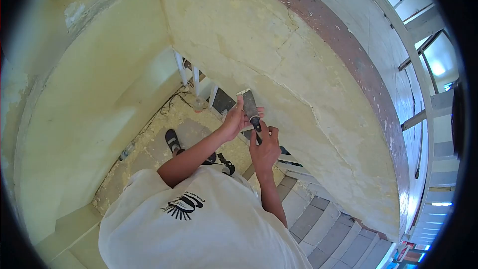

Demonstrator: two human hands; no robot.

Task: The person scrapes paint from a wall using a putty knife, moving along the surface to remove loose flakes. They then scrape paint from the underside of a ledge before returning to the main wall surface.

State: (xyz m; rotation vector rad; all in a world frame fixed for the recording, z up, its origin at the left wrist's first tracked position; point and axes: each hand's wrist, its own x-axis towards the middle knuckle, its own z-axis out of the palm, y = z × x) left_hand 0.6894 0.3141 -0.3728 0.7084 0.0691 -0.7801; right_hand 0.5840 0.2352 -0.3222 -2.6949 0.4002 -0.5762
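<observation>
A paint scraper [250, 104] with a wide grey blade and a dark handle is held in front of me, its blade pointing up and away. Pale residue clings to the blade's far edge. My right hand [266, 148] is closed around the handle. At the blade, my left hand [234, 122] has its thumb along the left side and its fingers behind, gripping it. Just beyond both hands is the sloping yellow wall [298, 84], with cracks and worn patches of paint. The blade appears apart from the wall, though the exact gap is hard to judge.
Tiled stairs [316, 219] run down at the lower right. Paint flakes litter the floor [149, 142] around my sandalled foot [172, 139]. A plastic bottle [127, 151] lies along the left wall [99, 99]. White posts [180, 67] stand near the corner. A reddish-brown ledge [343, 45] tops the sloping wall.
</observation>
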